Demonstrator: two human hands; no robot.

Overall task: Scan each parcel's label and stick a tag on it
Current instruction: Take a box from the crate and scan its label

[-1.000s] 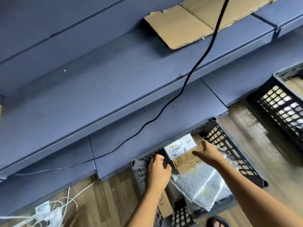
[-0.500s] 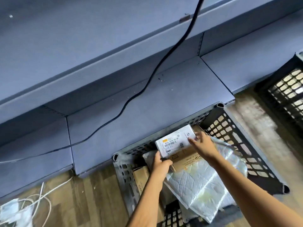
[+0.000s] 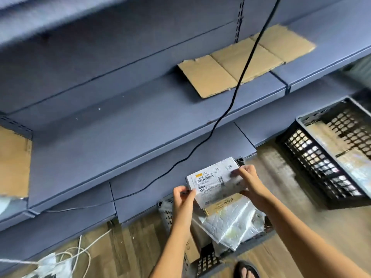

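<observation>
both hands (image 3: 183, 197) gripping parcel (image 3: 215, 182) edges

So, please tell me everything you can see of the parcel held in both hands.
The parcel is a flat box wrapped in whitish plastic, with a barcode label on top. It is held above the grey crate. The left hand pinches its left corner; the right hand grips its right end.
</observation>
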